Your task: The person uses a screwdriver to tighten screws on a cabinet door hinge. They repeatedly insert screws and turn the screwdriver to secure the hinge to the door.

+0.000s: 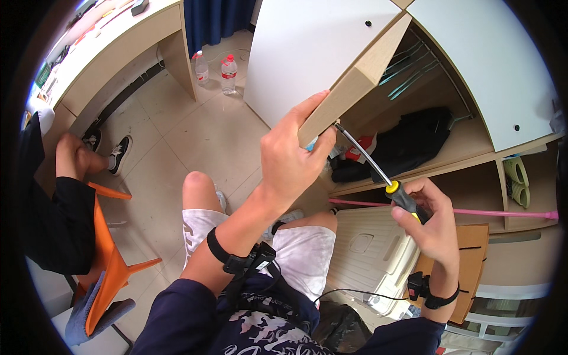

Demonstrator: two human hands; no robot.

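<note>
Navy shirt (266, 328) and banded forearms fill the foreground, from which the left hand (290, 148) extends to pinch a pale wooden panel (346, 94) between thumb and fingers at its lower end, before an open cupboard (467, 137). The right hand (435, 222) closes thumb and fingers around the black-and-yellow handle of a screwdriver (391, 187), which slants up and leftward so that its tip lies at the panel's lower end, beside the left thumb (whether it engages a screw cannot be told). Behind the shaft lies a black garment (414, 142); a cream box (364, 245) stands below the tool.
</note>
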